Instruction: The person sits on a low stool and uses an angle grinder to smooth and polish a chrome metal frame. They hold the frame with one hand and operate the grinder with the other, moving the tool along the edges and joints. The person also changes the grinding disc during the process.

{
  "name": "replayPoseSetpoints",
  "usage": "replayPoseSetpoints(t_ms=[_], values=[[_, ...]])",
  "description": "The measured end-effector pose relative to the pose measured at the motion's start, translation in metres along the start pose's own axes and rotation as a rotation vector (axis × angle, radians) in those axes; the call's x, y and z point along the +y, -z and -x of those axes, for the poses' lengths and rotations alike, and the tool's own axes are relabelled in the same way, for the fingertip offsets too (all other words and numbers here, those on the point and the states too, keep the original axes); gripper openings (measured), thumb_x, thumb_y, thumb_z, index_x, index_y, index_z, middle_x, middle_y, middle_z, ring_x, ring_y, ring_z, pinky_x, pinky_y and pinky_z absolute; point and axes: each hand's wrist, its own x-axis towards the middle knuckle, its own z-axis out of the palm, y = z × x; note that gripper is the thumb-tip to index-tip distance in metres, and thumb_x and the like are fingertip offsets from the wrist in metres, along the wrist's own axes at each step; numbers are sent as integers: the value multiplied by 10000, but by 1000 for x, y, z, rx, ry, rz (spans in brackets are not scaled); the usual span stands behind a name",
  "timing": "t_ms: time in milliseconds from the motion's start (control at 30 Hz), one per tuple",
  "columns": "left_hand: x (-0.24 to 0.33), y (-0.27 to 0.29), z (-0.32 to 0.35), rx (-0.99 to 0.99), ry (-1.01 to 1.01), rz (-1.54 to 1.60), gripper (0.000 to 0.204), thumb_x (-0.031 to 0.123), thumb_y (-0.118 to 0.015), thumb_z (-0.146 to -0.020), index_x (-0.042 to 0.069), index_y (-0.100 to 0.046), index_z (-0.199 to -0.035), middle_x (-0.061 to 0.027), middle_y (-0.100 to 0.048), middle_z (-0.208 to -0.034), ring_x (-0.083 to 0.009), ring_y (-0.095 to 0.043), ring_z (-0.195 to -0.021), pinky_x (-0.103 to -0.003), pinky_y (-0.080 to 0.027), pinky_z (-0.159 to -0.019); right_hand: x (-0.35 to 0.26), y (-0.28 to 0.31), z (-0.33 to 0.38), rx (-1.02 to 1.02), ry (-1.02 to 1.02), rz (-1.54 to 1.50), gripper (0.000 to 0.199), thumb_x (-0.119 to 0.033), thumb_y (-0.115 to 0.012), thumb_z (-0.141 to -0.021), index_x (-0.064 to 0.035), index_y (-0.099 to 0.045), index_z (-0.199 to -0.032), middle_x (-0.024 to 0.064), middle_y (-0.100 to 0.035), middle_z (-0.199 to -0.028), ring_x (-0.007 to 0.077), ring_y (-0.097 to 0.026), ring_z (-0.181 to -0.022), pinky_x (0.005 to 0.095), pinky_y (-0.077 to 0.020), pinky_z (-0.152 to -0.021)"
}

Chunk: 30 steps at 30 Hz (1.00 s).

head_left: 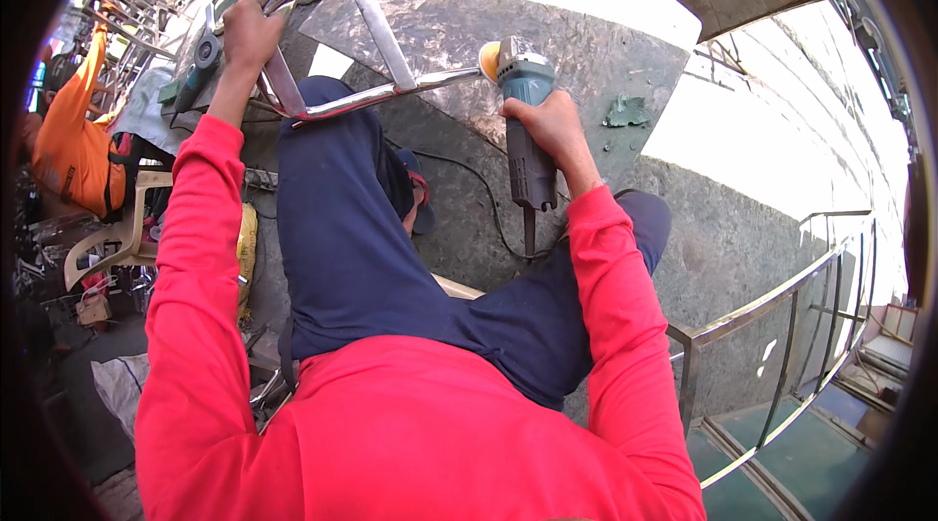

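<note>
My left hand point(252, 38) is closed round the bent end of a shiny metal tube frame point(373, 21). The frame's near tube lies across my left thigh, and its crossbars reach away from me. In my right hand point(555, 130) is a teal and black angle grinder point(529, 81), held by its body. Its yellowish disc point(490, 61) is at the right end of the near tube; whether they touch I cannot tell. From the grinder's rear a black cord point(493, 208) curls down to the ground between my legs.
Beside my left hand lies a second angle grinder point(205, 57). A person in orange point(80, 150) is at the far left, near a beige plastic chair point(132, 228). Metal railing point(762, 301) stands to the right. Flat dark sheets point(430, 18) and a green scrap point(627, 111) lie ahead.
</note>
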Motion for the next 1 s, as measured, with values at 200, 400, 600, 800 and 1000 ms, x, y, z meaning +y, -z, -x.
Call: replayPoseSetpoints(t_ms=[200, 400, 600, 800, 1000], values=[[10, 4, 4, 24, 74, -3, 344, 133, -603, -717, 38, -738, -1018, -261, -684, -873, -402, -687, -855, -448, -539, -845, -15, -10, 22, -40, 100, 5, 512, -368, -773, -628, 120, -675, -749, 224, -676, -697, 307, -699, -653, 395, -543, -612], [6, 1, 6, 21, 50, -16, 327, 127, -604, -710, 19, -736, -989, -272, -681, -871, -401, -687, -866, -455, -541, -843, -17, -16, 22, -65, 126, -35, 501, -369, -789, -626, 93, -682, -787, 166, -676, -692, 253, -683, -629, 368, -532, -598], [-3, -7, 2, -81, 114, -47, 346, 145, -591, -720, 5, -730, -1004, -285, -678, -884, -419, -678, -893, -468, -533, -850, -11, -2, 11, 36, -9, 68, 543, -383, -769, -627, 135, -672, -753, 260, -683, -730, 336, -713, -693, 406, -556, -633], [-11, -15, 5, -74, 93, -24, 301, 102, -588, -686, -33, -724, -918, -311, -665, -872, -431, -678, -882, -477, -531, -848, -19, -29, 31, -52, 139, -25, 491, -361, -790, -627, 88, -688, -798, 174, -689, -728, 268, -691, -675, 374, -534, -645], [-17, -22, 3, -140, 137, -64, 308, 117, -596, -690, -52, -715, -918, -320, -666, -865, -432, -681, -881, -490, -529, -846, -4, -9, -2, 85, -91, -17, 539, -396, -779, -626, 122, -687, -743, 224, -692, -724, 286, -717, -685, 380, -555, -621]])
